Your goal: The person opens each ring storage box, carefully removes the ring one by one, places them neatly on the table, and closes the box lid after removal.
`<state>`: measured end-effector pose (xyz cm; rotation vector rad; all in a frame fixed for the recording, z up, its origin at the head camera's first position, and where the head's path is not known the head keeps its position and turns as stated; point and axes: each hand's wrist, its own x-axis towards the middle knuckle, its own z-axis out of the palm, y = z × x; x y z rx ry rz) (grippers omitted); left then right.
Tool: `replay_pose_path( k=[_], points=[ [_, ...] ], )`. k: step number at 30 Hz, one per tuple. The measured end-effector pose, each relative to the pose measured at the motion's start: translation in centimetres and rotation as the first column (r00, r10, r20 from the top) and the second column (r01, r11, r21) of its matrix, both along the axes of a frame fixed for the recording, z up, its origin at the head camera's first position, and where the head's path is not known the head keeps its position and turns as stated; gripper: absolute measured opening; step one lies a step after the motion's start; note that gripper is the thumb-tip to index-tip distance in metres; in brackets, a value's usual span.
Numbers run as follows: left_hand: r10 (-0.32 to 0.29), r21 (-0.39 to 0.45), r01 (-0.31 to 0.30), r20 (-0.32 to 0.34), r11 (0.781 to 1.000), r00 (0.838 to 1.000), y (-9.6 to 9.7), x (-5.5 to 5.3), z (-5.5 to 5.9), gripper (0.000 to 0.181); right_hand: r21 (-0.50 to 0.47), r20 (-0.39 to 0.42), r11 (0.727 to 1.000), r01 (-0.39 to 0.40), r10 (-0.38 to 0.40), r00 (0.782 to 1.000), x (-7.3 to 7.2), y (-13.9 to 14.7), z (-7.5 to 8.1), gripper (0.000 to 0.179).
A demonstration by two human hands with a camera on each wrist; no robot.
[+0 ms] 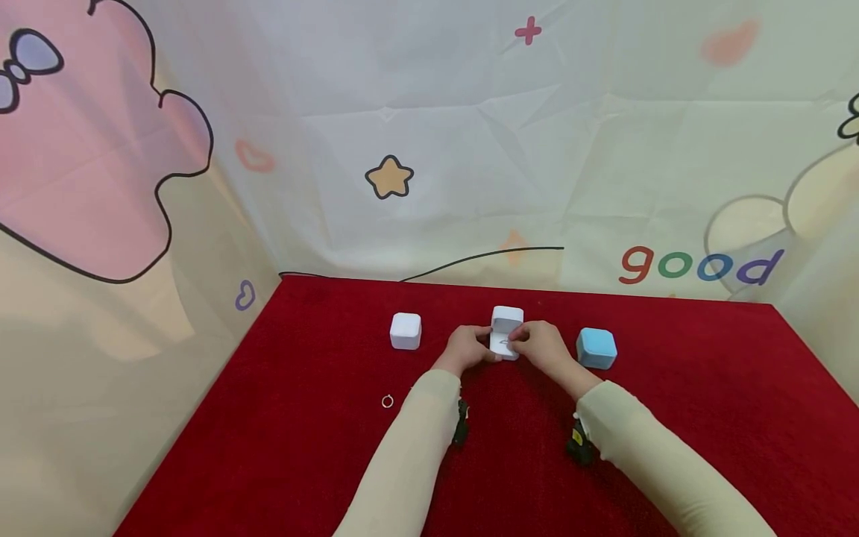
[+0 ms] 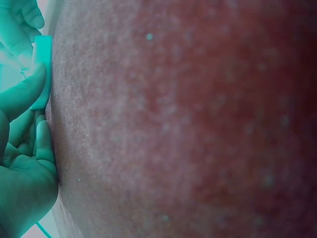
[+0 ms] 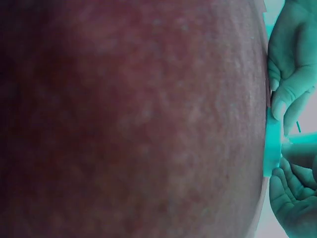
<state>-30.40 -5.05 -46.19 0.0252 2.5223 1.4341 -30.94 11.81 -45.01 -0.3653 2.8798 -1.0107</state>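
In the head view an open white ring box (image 1: 507, 319) stands on the red cloth, its lid raised at the back. My left hand (image 1: 464, 349) grips its left side, the thumb at the front. From the right, my right hand (image 1: 545, 347) reaches into the box and pinches a small ring (image 1: 503, 341) at the white insert. Both wrist views catch the hands only at the edge; there the box (image 3: 272, 146) appears teal, with the left thumb (image 2: 30, 89) along its side. The fingertips partly hide the ring.
A closed white box (image 1: 406, 331) stands left of the hands and a light blue box (image 1: 596, 348) right of them, near the right forearm. Another ring (image 1: 387, 401) lies on the red cloth (image 1: 282, 418) beside the left sleeve. A printed curtain (image 1: 456, 149) rises behind.
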Motion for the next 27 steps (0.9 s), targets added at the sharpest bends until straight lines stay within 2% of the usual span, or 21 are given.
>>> replay_pose_path(
  k=[5,12,16,27],
  points=[
    [-0.001,-0.006,0.001,-0.002,1.0,1.0,0.0,0.12,0.35,0.058,0.035,-0.045,0.999,0.004,-0.002,0.999,0.15,-0.39,-0.04,0.013],
    [0.002,-0.011,-0.002,0.007,1.0,1.0,0.01,-0.11,-0.05,0.059,0.048,-0.046,0.998,0.031,-0.029,0.999,0.22,-0.67,-0.08,0.014],
    [0.005,-0.007,-0.005,0.009,1.0,1.0,0.02,-0.04,-0.02,0.058,0.06,-0.061,0.998,0.02,-0.016,0.998,0.14,-0.68,-0.08,0.013],
    [0.006,-0.007,-0.006,0.014,1.0,1.0,0.05,0.12,0.09,0.058,0.044,-0.009,0.999,-0.007,0.008,1.0,-0.21,-0.02,-0.11,0.014]
  ],
)
